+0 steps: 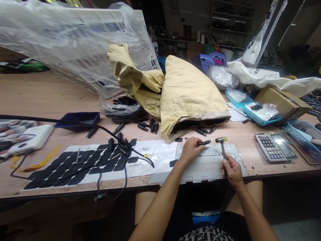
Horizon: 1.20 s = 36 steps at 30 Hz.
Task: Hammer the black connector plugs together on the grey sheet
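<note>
My left hand (190, 149) rests over the grey board (187, 174) on the table, its fingers closed on a slim black cylindrical piece (204, 143) that points right. To its right, my right hand (232, 170) grips a small hammer (223, 152) by the handle, close to the table's front edge. The hammer's head, metal with a yellowish face, is up and just right of the black piece, apart from it. More black cylindrical pieces (202, 131) lie behind my left hand, by the mouth of a tan paper sack (193, 93).
Left of the board lie a white sheet with black stickers (82, 164), black cables (125, 177) and a dark blue tray (77, 120). A plastic bag of black parts (122, 112) sits behind. On the right are a calculator (274, 147), blue baskets (263, 115) and a cardboard box (283, 100).
</note>
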Available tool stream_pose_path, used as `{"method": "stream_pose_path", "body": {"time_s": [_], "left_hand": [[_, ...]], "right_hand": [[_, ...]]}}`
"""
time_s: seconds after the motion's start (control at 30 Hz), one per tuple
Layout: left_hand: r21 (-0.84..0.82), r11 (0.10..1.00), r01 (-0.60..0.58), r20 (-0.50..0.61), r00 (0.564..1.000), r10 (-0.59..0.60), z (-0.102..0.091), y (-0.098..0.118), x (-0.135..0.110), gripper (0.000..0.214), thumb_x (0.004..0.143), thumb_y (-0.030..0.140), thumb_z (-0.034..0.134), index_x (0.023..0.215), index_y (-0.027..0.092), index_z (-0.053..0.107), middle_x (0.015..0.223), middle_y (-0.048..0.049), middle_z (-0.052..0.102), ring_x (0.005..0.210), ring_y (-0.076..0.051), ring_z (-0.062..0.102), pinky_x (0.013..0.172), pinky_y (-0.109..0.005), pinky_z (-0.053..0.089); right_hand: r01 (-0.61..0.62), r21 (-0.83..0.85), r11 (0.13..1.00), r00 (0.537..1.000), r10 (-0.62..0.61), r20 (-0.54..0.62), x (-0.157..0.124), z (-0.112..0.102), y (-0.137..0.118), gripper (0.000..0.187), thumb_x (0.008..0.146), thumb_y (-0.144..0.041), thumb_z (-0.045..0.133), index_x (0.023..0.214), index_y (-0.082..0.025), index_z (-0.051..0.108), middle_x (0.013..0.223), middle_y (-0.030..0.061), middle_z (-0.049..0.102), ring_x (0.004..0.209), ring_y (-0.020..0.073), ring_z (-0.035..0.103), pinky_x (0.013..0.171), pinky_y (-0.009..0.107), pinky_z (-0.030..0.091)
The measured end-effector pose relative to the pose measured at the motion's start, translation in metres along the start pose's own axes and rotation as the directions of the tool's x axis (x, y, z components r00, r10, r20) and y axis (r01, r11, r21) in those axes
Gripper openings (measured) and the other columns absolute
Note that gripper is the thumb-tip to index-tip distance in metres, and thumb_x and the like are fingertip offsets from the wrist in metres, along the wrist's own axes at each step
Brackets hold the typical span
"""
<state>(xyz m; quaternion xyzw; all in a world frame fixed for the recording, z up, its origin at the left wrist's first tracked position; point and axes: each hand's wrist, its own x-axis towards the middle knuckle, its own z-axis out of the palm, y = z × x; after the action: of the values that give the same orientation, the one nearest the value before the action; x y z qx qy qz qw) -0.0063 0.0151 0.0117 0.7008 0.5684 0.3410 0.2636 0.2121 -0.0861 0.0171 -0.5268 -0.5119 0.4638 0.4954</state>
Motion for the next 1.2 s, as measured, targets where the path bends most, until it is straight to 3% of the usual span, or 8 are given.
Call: {"method": "stream_pose_path", "body": {"time_s": [0.07,0.17,0.47,0.77,1.07,1.2], "left_hand": [[0.006,0.999,-0.051,0.055,0.997,0.05,0.005,0.001,-0.008,0.013,0.077,0.03,0.074,0.089,0.023,0.071,0.089,-0.002,0.063,0.095,-0.022,0.053,0.081,-0.032,0.041],[0.044,0.996,-0.08,0.05,0.996,0.078,0.012,0.001,-0.012,0.019,0.076,0.031,0.076,0.093,0.024,0.073,0.09,-0.0022,0.062,0.097,-0.023,0.051,0.086,-0.035,0.04],[0.077,0.991,-0.111,0.057,0.993,0.107,0.013,0.0,-0.011,0.017,0.078,0.031,0.075,0.094,0.025,0.073,0.092,-0.0017,0.061,0.095,-0.022,0.05,0.085,-0.035,0.038],[0.085,0.992,-0.092,0.067,0.994,0.086,0.013,0.0,-0.01,0.018,0.079,0.031,0.075,0.095,0.026,0.072,0.094,-0.0017,0.061,0.096,-0.023,0.049,0.084,-0.035,0.038],[0.079,0.994,-0.08,0.063,0.995,0.075,0.012,0.001,-0.009,0.018,0.077,0.031,0.077,0.093,0.025,0.072,0.094,-0.0019,0.06,0.097,-0.023,0.05,0.085,-0.036,0.038],[0.078,0.993,-0.084,0.06,0.995,0.079,0.013,0.001,-0.01,0.02,0.076,0.031,0.078,0.094,0.025,0.071,0.093,-0.002,0.06,0.096,-0.023,0.049,0.084,-0.036,0.038]], "right_hand": [[-0.004,-0.01,1.0,1.0,0.004,0.016,0.0,0.0,0.0,0.043,0.091,-0.045,0.058,0.121,-0.014,0.059,0.068,-0.003,0.057,0.044,0.0097,0.05,0.044,0.024,0.04],[-0.014,-0.029,0.999,0.999,0.015,0.045,0.0,0.0,-0.001,0.045,0.091,-0.045,0.058,0.123,-0.014,0.059,0.068,-0.0033,0.056,0.045,0.0099,0.05,0.045,0.024,0.041],[-0.122,-0.093,0.988,0.981,0.134,0.139,0.003,-0.004,-0.009,0.049,0.087,-0.048,0.061,0.121,-0.013,0.063,0.063,-0.0033,0.056,0.042,0.0106,0.048,0.043,0.025,0.038],[-0.038,-0.272,0.962,0.985,0.083,0.153,0.001,-0.01,-0.012,0.047,0.09,-0.044,0.058,0.125,-0.013,0.063,0.062,-0.0031,0.056,0.042,0.0112,0.049,0.044,0.025,0.041],[-0.015,-0.223,0.975,0.982,0.056,0.179,0.003,0.003,-0.016,0.048,0.089,-0.044,0.059,0.125,-0.013,0.063,0.064,-0.0027,0.056,0.042,0.0109,0.05,0.043,0.025,0.042],[-0.054,-0.253,0.966,0.972,0.109,0.209,0.007,0.004,-0.009,0.045,0.088,-0.043,0.06,0.123,-0.015,0.065,0.061,-0.0043,0.054,0.041,0.0104,0.05,0.041,0.023,0.04]]}}
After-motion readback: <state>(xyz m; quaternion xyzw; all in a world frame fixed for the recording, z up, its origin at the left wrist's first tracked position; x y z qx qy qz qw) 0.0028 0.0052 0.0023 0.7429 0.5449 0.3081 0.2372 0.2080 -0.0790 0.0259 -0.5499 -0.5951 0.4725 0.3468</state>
